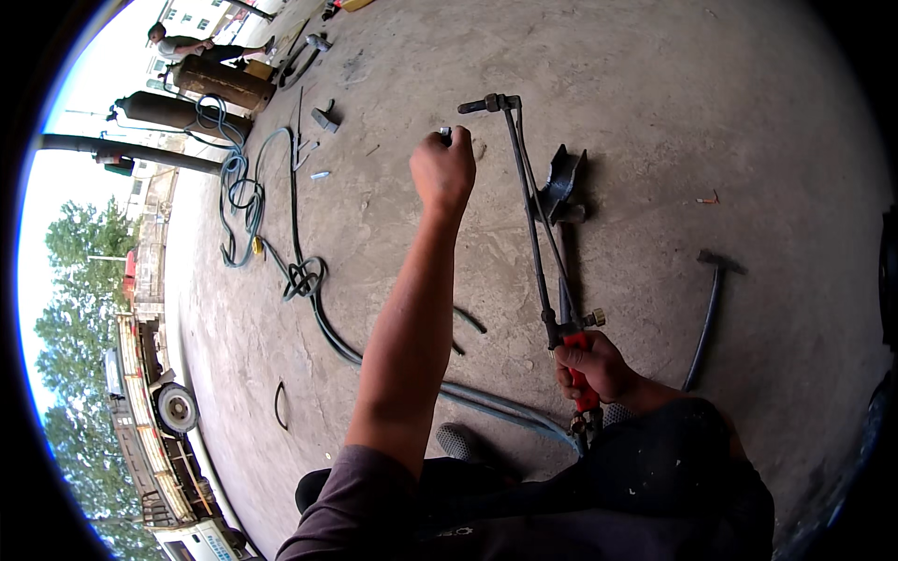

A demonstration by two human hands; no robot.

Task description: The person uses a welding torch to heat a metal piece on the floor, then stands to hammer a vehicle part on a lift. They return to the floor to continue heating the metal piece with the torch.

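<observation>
My right hand (603, 366) is wrapped round the red handle of a cutting torch (531, 206). The torch's long thin tubes point away from me, and its dark head and nozzle turn left at the far end. A brass valve knob sticks out beside my thumb. Left of the nozzle, apart from it, my left hand (443, 173) is closed on a small thing with a metal top, which looks like a lighter (445, 136). Most of it is hidden by my fingers. Twin hoses (505, 411) run from the torch's base off to the left.
An angled steel piece (561, 182) lies right of the torch, with a hammer (716, 290) farther right. Hoses coil toward two gas cylinders (178, 114) at far left, where a person (182, 45) sits. A truck (154, 421) stands at the left edge.
</observation>
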